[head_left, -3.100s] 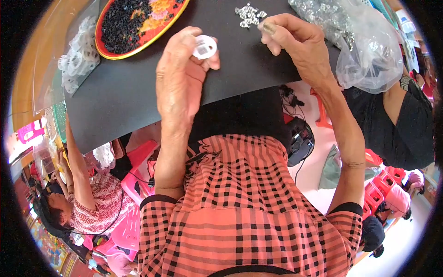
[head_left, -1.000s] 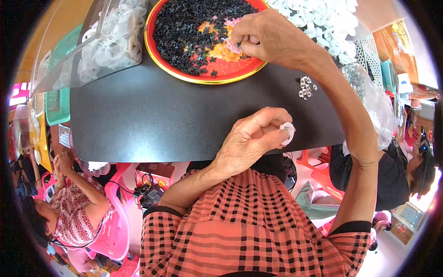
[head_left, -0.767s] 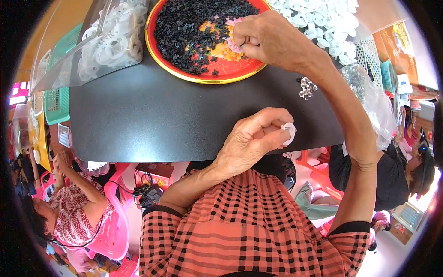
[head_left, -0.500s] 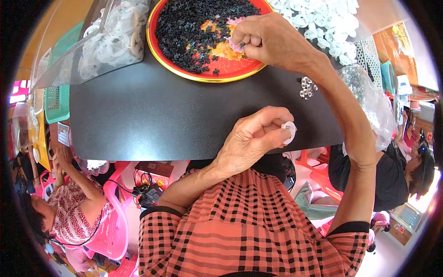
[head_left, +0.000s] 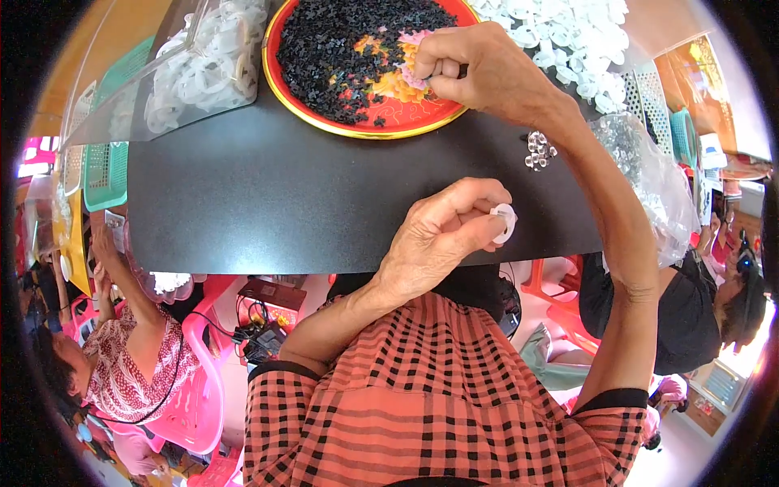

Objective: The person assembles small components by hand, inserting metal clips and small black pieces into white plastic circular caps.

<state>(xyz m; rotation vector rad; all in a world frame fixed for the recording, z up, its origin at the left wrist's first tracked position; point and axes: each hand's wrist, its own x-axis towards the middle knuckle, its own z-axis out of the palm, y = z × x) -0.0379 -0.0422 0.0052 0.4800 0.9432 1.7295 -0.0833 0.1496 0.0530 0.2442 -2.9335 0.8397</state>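
My left hand is over the table's near edge, thumb and fingers pinched on a white plastic ring whose round hole faces outward. My right hand reaches across to the right side of a round red tray with a gold rim and a flower pattern. Its thumb and forefinger press together just above the tray; whatever is between them is too small to make out. Many tiny black plastic pieces cover most of the tray, thinning out near my fingertips.
White plastic parts are heaped behind my right hand, and more fill a clear bin at left. Small clear pieces lie on the dark table by my right forearm, near a clear bag. People sit on both sides.
The ring in my left hand has turned a little and shows more of its face. My right hand stays pinched over the tray, barely moved. The seated person at left has shifted their arms.
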